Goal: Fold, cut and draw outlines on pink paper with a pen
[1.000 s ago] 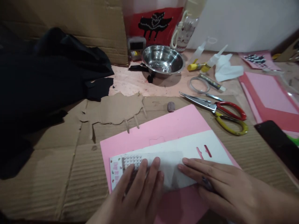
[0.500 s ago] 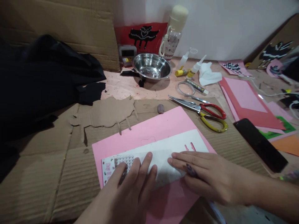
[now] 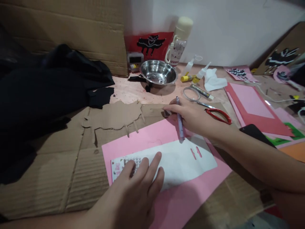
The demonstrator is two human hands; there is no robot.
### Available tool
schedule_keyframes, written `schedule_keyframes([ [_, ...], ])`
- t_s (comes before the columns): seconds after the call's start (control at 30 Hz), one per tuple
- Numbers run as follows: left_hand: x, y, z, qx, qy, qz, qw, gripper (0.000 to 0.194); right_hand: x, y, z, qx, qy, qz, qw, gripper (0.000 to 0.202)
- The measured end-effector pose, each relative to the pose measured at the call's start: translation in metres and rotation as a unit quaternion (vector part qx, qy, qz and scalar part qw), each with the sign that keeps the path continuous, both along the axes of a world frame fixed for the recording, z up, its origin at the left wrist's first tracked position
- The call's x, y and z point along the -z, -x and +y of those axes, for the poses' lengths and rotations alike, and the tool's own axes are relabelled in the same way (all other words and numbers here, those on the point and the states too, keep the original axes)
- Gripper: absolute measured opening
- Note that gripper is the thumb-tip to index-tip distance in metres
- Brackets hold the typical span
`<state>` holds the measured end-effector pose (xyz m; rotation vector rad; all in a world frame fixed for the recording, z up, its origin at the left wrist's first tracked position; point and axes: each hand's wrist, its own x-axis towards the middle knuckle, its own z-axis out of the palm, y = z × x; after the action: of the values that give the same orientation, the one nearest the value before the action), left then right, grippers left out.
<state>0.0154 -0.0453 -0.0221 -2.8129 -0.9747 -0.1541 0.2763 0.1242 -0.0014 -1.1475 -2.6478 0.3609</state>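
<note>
My left hand (image 3: 140,184) lies with fingers spread on a white card (image 3: 176,159) that carries rows of pearl stickers (image 3: 135,161) at its left end. The card rests on a pink sheet of paper (image 3: 133,140). Over the sheet's far edge, my right hand (image 3: 188,111) has a pale purple pen (image 3: 180,127) tucked between its fingers. Its fingertips are at a small grey eraser (image 3: 167,112), which they partly cover. Scissors with a red handle (image 3: 219,115) lie partly hidden behind the right hand and forearm.
Corrugated cardboard (image 3: 81,178) lies beneath the pink sheet, with a torn cardboard shape (image 3: 116,116) on it. Behind stand a metal bowl (image 3: 158,74), a bottle (image 3: 181,41) and glue bottles (image 3: 201,73). Black material (image 3: 47,92) is heaped left; coloured papers (image 3: 257,105) and a phone (image 3: 256,133) lie right.
My right hand has left the white card and moved forward to the eraser, the pen now plainly visible in it. My left hand stays on the card.
</note>
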Motion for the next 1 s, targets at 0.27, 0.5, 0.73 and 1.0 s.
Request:
schedule_keyframes([
  [0.27, 0.004, 0.000, -0.001, 0.001, 0.000, -0.019, 1.000, 0.056, 0.006, 0.001, 0.009, 0.034, 0.046, 0.030, 0.998, 0.018],
  [0.5, 0.003, 0.000, 0.003, 0.008, -0.002, -0.027, 1.000, 0.053, -0.014, -0.014, -0.024, -0.035, 0.122, 0.102, 0.987, 0.016],
  [0.73, 0.004, 0.001, 0.005, 0.003, 0.014, -0.033, 0.999, 0.058, 0.000, -0.025, -0.058, -0.090, 0.104, 0.021, 0.990, 0.029],
  [1.0, 0.004, 0.009, 0.002, 0.008, 0.049, -0.074, 0.996, 0.052, -0.020, -0.018, -0.070, -0.091, 0.070, -0.120, 0.986, 0.028],
])
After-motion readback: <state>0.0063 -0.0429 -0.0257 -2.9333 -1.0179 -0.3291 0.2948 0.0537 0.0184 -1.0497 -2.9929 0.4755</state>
